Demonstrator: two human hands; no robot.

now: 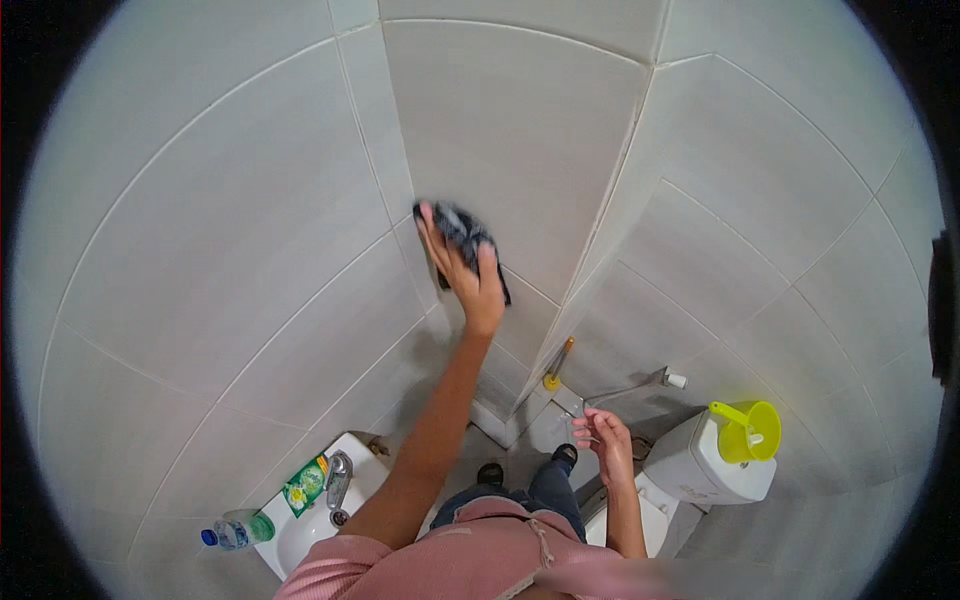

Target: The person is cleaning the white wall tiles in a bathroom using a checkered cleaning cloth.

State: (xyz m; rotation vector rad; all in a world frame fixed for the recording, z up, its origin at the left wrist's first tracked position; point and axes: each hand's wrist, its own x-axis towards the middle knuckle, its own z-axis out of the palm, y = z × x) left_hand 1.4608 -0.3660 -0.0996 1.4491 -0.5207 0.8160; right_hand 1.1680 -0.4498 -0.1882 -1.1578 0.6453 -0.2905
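My left hand (pixel 474 289) presses a dark, patterned cloth (pixel 463 232) against the grey tiled wall (pixel 517 150), close to an inner corner. Part of the cloth is blurred and bunched under the fingers. Down at the right, my right hand (pixel 606 442) hangs in the air with its fingers loosely apart and nothing in it. It is nearest to the white toilet (pixel 649 517), whose cistern (pixel 701 472) stands to the right of it.
Left below is a white washbasin (pixel 289 544) with a metal tap (pixel 339 476), a green packet (pixel 306 486) and a plastic bottle (pixel 238 530). A lime-green dipper (pixel 754 431) rests on the cistern. A yellow-ended brush or plunger (pixel 555 375) stands in the corner near a wall-mounted sprayer (pixel 671 379).
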